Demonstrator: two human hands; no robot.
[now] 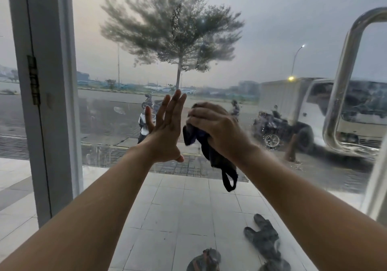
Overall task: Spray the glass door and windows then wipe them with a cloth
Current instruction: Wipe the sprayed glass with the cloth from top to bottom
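Observation:
The glass door fills the view, with wet streaks and droplets across its lower part. My left hand lies flat against the glass, fingers straight and spread upward. Just to its right, my right hand grips a dark blue cloth bunched against the pane; a loop of the cloth hangs down below the wrist. No spray bottle is in view.
A white door frame with a brass hinge stands at the left. A curved steel door handle is at the right. Outside are white floor tiles, sandals, a tree, parked motorbikes and a white truck.

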